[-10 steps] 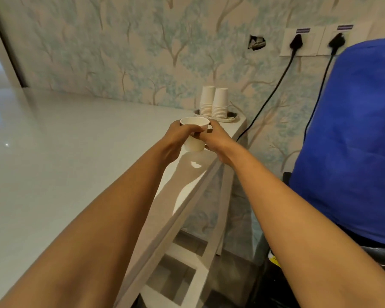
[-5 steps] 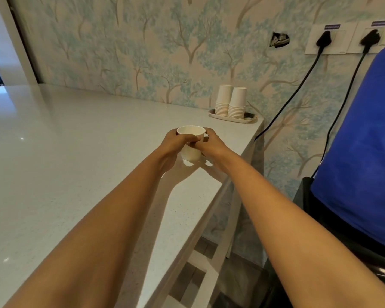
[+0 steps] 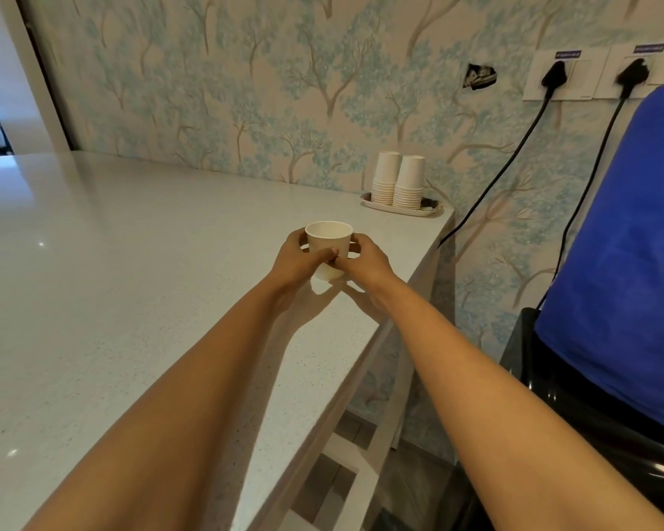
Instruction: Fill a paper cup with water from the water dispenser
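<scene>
A white paper cup (image 3: pixel 328 241) stands upright on the white counter (image 3: pixel 131 281), near its right edge. My left hand (image 3: pixel 298 260) wraps its left side and my right hand (image 3: pixel 363 262) its right side, with fingertips meeting in front of the cup. I cannot see whether there is water inside. The water dispenser shows at the right as a bottle under a blue cover (image 3: pixel 621 254) on a black body (image 3: pixel 575 427); its taps are out of sight.
Two stacks of upside-down paper cups (image 3: pixel 398 180) sit on a small tray (image 3: pixel 401 208) at the counter's far right corner. Two black cables (image 3: pixel 514 147) hang from wall sockets (image 3: pixel 583 74) between counter and dispenser. Below the counter edge lies open floor.
The cup, held in both hands, has come down and leftward from above the counter's edge onto the counter top. The view has swung left, away from the dispenser.
</scene>
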Demonstrator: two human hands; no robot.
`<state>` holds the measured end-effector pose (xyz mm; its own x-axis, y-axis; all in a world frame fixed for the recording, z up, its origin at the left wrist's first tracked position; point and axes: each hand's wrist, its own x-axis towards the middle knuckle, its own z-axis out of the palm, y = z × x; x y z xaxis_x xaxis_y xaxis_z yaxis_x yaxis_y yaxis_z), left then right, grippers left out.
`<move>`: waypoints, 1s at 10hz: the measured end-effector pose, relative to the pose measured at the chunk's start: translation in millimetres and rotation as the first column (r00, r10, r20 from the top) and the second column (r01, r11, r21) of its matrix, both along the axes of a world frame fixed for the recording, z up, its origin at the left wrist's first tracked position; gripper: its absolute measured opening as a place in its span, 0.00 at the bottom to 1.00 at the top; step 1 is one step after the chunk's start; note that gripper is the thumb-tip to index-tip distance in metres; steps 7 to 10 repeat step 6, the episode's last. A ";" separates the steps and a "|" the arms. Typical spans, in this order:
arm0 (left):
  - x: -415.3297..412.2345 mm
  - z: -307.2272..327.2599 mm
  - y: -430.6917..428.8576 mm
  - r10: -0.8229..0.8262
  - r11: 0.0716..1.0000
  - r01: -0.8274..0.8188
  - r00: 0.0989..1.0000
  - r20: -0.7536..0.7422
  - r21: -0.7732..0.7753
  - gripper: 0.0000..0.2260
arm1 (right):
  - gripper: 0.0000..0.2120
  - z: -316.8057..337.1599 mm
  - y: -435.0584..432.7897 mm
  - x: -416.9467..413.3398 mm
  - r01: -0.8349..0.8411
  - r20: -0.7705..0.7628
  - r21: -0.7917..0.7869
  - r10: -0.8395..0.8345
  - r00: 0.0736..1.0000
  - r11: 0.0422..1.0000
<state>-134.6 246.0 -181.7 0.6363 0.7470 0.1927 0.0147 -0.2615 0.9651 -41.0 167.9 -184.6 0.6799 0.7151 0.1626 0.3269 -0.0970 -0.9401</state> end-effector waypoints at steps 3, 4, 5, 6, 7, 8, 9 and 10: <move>-14.0 -6.1 -22.0 0.071 0.982 -0.059 0.996 -0.059 0.180 0.30 | 0.28 -6.5 -23.7 -8.5 -0.021 0.028 -0.030 0.022 0.999 0.999; -21.2 -5.7 -35.7 0.084 0.958 -0.049 0.990 -0.112 0.284 0.29 | 0.27 -5.9 -39.4 -13.9 -0.056 0.105 -0.088 0.065 0.992 0.995; -27.1 -6.2 -53.5 0.091 0.907 -0.047 0.992 -0.084 0.418 0.22 | 0.23 -8.8 -61.8 -14.4 -0.047 0.190 -0.079 0.061 0.980 0.996; -32.9 -10.0 -73.3 0.085 0.865 -0.008 0.988 -0.130 0.502 0.18 | 0.21 -12.5 -96.7 -15.3 0.016 0.349 -0.082 0.013 0.937 0.997; -32.9 -10.0 -73.3 0.085 0.865 -0.008 0.988 -0.130 0.502 0.18 | 0.21 -12.5 -96.7 -15.3 0.016 0.349 -0.082 0.013 0.937 0.997; -32.9 -10.0 -73.3 0.085 0.865 -0.008 0.988 -0.130 0.502 0.18 | 0.21 -12.5 -96.7 -15.3 0.016 0.349 -0.082 0.013 0.937 0.997; -32.9 -10.0 -73.3 0.085 0.865 -0.008 0.988 -0.130 0.502 0.18 | 0.21 -12.5 -96.7 -15.3 0.016 0.349 -0.082 0.013 0.937 0.997; -32.9 -10.0 -73.3 0.085 0.865 -0.008 0.988 -0.130 0.502 0.18 | 0.21 -12.5 -96.7 -15.3 0.016 0.349 -0.082 0.013 0.937 0.997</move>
